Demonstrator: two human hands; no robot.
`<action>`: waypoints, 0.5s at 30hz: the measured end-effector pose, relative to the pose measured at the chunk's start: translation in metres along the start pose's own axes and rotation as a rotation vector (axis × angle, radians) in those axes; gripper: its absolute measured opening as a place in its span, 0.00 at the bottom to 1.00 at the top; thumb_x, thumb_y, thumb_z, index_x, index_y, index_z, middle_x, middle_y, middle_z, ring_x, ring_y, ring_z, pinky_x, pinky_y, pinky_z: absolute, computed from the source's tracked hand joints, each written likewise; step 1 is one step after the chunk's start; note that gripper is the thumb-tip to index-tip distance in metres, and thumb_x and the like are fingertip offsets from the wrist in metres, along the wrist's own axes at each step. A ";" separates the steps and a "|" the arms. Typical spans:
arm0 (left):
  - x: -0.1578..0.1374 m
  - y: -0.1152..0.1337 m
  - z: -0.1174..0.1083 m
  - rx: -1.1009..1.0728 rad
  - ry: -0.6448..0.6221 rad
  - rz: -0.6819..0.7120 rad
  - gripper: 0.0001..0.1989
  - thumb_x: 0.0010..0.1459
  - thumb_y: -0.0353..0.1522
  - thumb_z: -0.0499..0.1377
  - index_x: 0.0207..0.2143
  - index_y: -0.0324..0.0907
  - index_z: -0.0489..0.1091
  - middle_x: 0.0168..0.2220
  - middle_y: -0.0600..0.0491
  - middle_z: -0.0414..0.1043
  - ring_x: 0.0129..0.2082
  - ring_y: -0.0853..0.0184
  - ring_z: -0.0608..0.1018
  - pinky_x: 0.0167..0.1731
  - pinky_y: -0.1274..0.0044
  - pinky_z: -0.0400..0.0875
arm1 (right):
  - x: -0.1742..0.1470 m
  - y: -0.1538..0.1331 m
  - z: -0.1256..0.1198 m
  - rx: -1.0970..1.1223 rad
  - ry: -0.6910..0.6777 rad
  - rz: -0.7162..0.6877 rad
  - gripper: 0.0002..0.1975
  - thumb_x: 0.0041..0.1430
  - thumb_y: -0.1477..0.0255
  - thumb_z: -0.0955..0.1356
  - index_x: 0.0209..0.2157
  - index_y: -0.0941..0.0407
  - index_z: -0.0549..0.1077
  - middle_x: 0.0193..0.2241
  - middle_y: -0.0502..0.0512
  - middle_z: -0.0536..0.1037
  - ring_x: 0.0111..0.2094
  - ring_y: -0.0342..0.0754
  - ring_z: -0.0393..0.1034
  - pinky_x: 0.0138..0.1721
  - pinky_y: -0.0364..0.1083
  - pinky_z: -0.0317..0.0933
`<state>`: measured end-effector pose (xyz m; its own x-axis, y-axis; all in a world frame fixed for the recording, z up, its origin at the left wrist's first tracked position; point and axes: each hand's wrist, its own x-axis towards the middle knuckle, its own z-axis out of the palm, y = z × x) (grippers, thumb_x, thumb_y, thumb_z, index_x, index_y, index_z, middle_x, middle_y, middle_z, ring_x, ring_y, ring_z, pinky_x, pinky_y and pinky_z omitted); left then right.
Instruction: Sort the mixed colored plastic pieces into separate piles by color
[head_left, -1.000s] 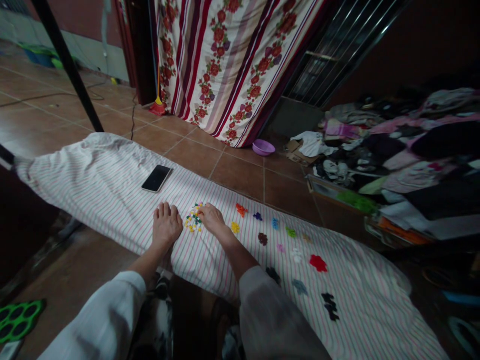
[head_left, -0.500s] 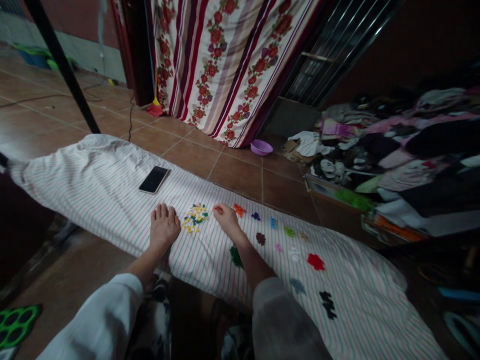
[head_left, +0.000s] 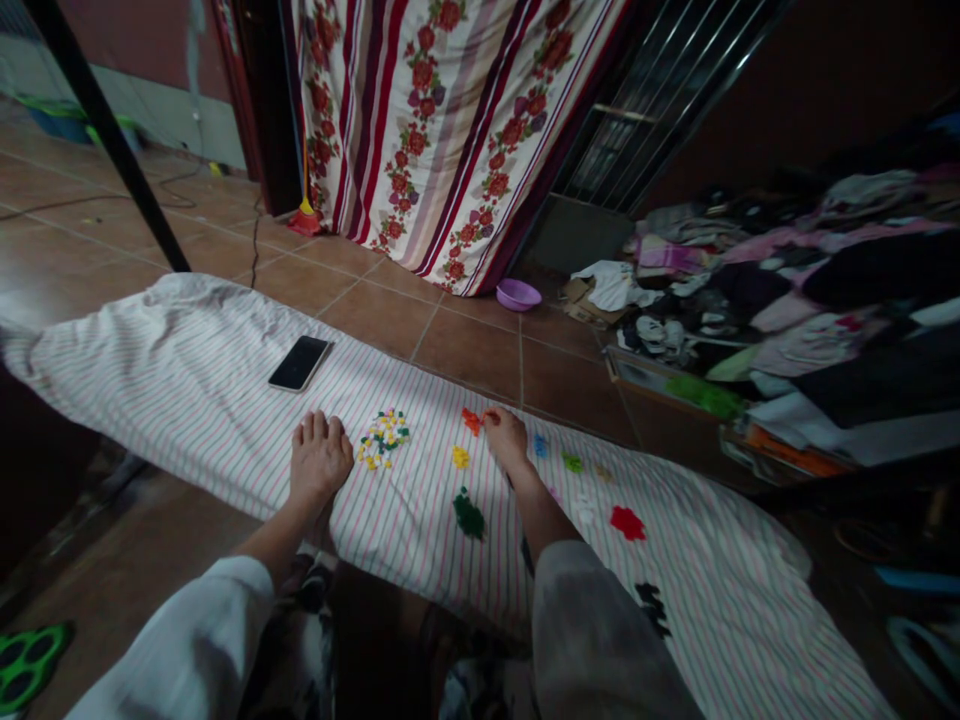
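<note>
My left hand (head_left: pixel 321 458) lies flat on the striped cloth (head_left: pixel 420 520), fingers stretched out, just left of a mixed pile of small pieces (head_left: pixel 385 440) in yellow, white, green and pink. The fingers of my right hand (head_left: pixel 508 437) are pinched together at the right edge of an orange pile (head_left: pixel 471 421). A speck of orange shows at its fingertips, too small to make out its shape. Nearer me are a yellow pile (head_left: pixel 460 457) and a dark green pile (head_left: pixel 469 514). My right hand and forearm hide some piles beyond them.
Right of my right arm lie blue (head_left: pixel 540 446), lime green (head_left: pixel 572 462), red (head_left: pixel 628 523) and black piles (head_left: pixel 652 608). A phone (head_left: pixel 301 363) rests on the cloth at left. Beyond are a purple basin (head_left: pixel 518 294), a floral curtain (head_left: pixel 450 130) and heaped clothes (head_left: pixel 810 290).
My right hand has moved right, from beside the mixed pile to the orange pile, uncovering the yellow pile. My left hand stays flat in place. The view has shifted slightly.
</note>
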<state>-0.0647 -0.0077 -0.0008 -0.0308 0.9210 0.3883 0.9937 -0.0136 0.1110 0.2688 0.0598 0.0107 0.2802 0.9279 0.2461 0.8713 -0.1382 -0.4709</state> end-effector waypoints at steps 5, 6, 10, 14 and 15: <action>0.000 -0.001 0.002 0.001 0.009 0.004 0.19 0.61 0.35 0.46 0.48 0.35 0.68 0.56 0.34 0.66 0.61 0.46 0.64 0.56 0.58 0.58 | 0.006 -0.002 0.005 -0.022 -0.025 -0.010 0.11 0.55 0.75 0.63 0.34 0.55 0.78 0.32 0.54 0.80 0.33 0.46 0.72 0.37 0.43 0.63; 0.000 -0.001 0.002 -0.001 0.008 0.005 0.19 0.61 0.35 0.46 0.48 0.35 0.68 0.56 0.34 0.66 0.61 0.46 0.64 0.56 0.58 0.58 | 0.006 -0.003 0.006 -0.026 -0.039 -0.010 0.11 0.55 0.75 0.63 0.34 0.55 0.78 0.32 0.54 0.80 0.33 0.46 0.72 0.37 0.43 0.63; 0.000 -0.001 0.002 -0.013 0.002 0.002 0.19 0.61 0.35 0.46 0.48 0.34 0.68 0.56 0.33 0.65 0.61 0.45 0.64 0.56 0.58 0.57 | 0.004 -0.005 0.006 -0.014 -0.072 -0.032 0.12 0.57 0.76 0.63 0.36 0.55 0.78 0.35 0.57 0.80 0.35 0.47 0.73 0.40 0.44 0.63; 0.000 -0.001 0.002 0.001 0.007 0.003 0.19 0.61 0.34 0.46 0.48 0.35 0.68 0.56 0.34 0.66 0.61 0.46 0.64 0.56 0.59 0.58 | 0.001 -0.005 0.004 -0.003 -0.071 -0.034 0.13 0.56 0.75 0.62 0.38 0.56 0.78 0.36 0.58 0.81 0.37 0.48 0.73 0.42 0.45 0.64; 0.000 -0.001 0.002 0.009 0.008 0.002 0.19 0.61 0.35 0.46 0.48 0.35 0.68 0.56 0.34 0.66 0.61 0.46 0.64 0.56 0.59 0.58 | 0.001 -0.005 0.002 -0.003 -0.064 -0.033 0.13 0.56 0.75 0.62 0.38 0.56 0.78 0.36 0.57 0.81 0.37 0.48 0.73 0.42 0.45 0.64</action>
<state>-0.0656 -0.0071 -0.0030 -0.0294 0.9178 0.3959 0.9947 -0.0120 0.1017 0.2639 0.0618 0.0111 0.2250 0.9522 0.2065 0.8810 -0.1083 -0.4605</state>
